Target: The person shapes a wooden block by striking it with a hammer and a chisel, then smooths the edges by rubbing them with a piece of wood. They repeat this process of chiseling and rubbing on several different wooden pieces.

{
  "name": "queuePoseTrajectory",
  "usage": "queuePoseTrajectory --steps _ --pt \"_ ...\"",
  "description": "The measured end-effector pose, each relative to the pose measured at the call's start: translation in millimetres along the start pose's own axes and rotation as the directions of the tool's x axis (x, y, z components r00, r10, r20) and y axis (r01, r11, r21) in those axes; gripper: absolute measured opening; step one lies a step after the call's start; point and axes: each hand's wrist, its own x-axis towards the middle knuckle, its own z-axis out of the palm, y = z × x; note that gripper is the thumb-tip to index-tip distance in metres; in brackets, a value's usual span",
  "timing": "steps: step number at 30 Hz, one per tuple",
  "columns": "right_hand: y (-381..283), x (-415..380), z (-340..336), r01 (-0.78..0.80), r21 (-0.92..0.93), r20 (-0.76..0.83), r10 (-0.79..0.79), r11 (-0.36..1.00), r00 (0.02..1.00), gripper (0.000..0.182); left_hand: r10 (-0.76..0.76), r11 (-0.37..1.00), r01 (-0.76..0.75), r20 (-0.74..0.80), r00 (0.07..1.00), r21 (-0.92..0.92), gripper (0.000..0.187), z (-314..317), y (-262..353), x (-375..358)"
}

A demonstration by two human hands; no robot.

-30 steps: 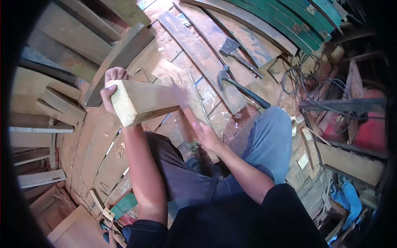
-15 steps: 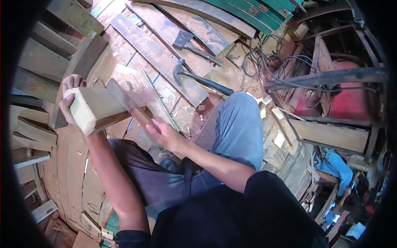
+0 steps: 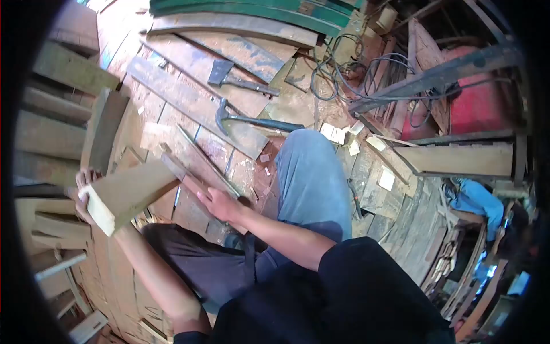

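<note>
My left hand grips the near end of a pale squared wooden block, holding it tilted above the plank floor. My right hand is closed around the reddish handle of a flat-bladed tool, maybe a chisel or machete. Its blade rests against the far upper side of the block. My knees in blue trousers sit just right of the right hand.
A claw hammer and a hatchet lie on the floor planks ahead. Stacked timber fills the left side. Coiled cables, a red machine and a wooden beam crowd the right. Green curved boards lie at the top.
The view has swung left and down. The block in my left hand has dropped lower, and my right hand with the tool has stayed against its far side.
</note>
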Motion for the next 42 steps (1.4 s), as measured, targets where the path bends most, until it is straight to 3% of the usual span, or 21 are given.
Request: queuePoseTrajectory --steps 3,4,7,8,9,11,15,17,18,19,21,23,24,28,31,32,35,36,39,41,42 --pt "-40.4 -14.0 -5.6 0.250 0.144 0.086 -0.264 0.957 0.961 0.058 -0.004 1.000 0.005 0.035 0.999 -0.020 0.035 -6.8 -1.8 2.3" --pt "-58.9 -21.1 -17.5 0.251 0.068 0.194 -0.259 0.966 0.946 0.054 0.001 1.000 -0.001 0.027 1.000 0.000 0.035 -1.4 -2.0 -0.1" --pt "-20.0 -19.5 4.2 0.112 0.098 0.033 -0.115 0.989 0.993 0.055 0.005 0.999 -0.007 0.051 0.999 0.052 0.035 2.2 3.0 -4.9" --pt "-0.8 -9.2 9.3 -0.055 0.036 0.030 0.054 0.998 0.998 0.057 -0.004 0.999 -0.001 0.091 0.996 0.050 0.035 -10.8 4.3 -4.6" --pt "-2.0 -8.2 7.9 -0.025 0.037 0.021 0.024 0.999 0.999 0.056 0.002 0.999 -0.007 0.132 0.991 0.039 0.035 -1.5 3.2 0.3" --pt "-1.9 -9.2 9.8 0.029 0.031 0.010 -0.029 0.999 1.000 0.056 0.029 0.995 -0.026 -0.032 0.999 0.095 0.034 11.1 0.4 -1.5" --pt "-52.5 -34.5 -2.2 0.411 0.221 0.092 -0.438 0.885 0.894 0.056 0.022 1.000 -0.022 -0.003 1.000 0.015 0.036 14.9 -1.9 -6.4" --pt "-23.5 -26.7 1.2 0.138 0.032 0.052 -0.139 0.990 0.989 0.056 -0.010 0.999 0.011 -0.022 1.000 0.039 0.038 -4.3 2.5 -1.0" --pt "9.2 -7.6 12.6 -0.018 -0.069 -0.028 0.016 0.997 0.999 0.056 -0.029 0.998 0.037 0.130 0.991 -0.052 0.041 -24.2 2.9 4.5" --pt "12.3 -2.8 5.8 -0.179 -0.159 -0.124 0.161 0.971 0.979 0.055 -0.008 1.000 0.007 0.040 0.999 0.031 0.040 -4.9 -0.8 3.3" --pt "0.0 -8.2 4.8 0.028 -0.033 -0.073 -0.031 0.999 0.997 0.054 0.046 0.978 -0.018 -0.132 0.990 0.208 0.038 30.3 -5.3 2.9" --pt "-31.8 -19.6 4.2 0.344 0.084 -0.063 -0.340 0.935 0.938 0.055 -0.007 0.989 0.016 -0.061 0.998 0.149 0.034 38.0 -5.5 4.1" --pt "-55.7 -28.2 -19.2 0.304 0.025 0.086 -0.305 0.952 0.949 0.054 0.005 0.991 0.007 -0.095 0.996 0.133 0.033 40.7 -7.1 2.8" --pt "18.7 3.3 -0.2 -0.082 -0.127 -0.057 0.076 0.988 0.996 0.052 0.011 1.000 -0.010 -0.058 0.998 0.022 0.030 30.3 -7.7 5.2" --pt "-29.1 -18.4 -12.8 0.121 0.122 0.048 -0.128 0.985 0.991 0.053 0.029 1.000 -0.029 -0.005 1.000 -0.005 0.030 25.8 -16.7 18.2" --pt "-47.1 -19.7 -14.9 0.221 0.045 0.092 -0.225 0.974 0.970 0.053 0.043 0.999 -0.042 -0.029 0.999 0.026 0.030 36.2 -19.2 19.0" --pt "-39.0 -20.8 -14.9 0.252 0.109 0.037 -0.257 0.962 0.966 0.053 0.045 0.996 -0.043 -0.026 0.999 0.078 0.031 42.5 -19.7 10.9" --pt "-17.5 -10.7 -5.8 0.052 0.050 0.036 -0.054 0.997 0.998 0.052 0.038 0.998 -0.038 0.017 0.999 0.045 0.031 30.4 -18.0 13.1" --pt "7.4 0.0 2.1 -0.073 -0.134 -0.095 0.061 0.988 0.994 0.051 0.002 0.999 0.001 0.045 0.999 -0.053 0.031 8.9 -12.3 21.6" --pt "-39.9 -17.0 -12.4 0.076 0.037 0.007 -0.076 0.996 0.997 0.050 -0.005 0.999 0.004 -0.012 1.000 -0.035 0.031 19.0 -16.8 17.9" --pt "-59.2 -26.7 -16.3 0.171 0.071 0.005 -0.172 0.983 0.985 0.050 0.029 0.994 -0.019 -0.091 0.995 0.108 0.032 46.1 -14.8 12.5"
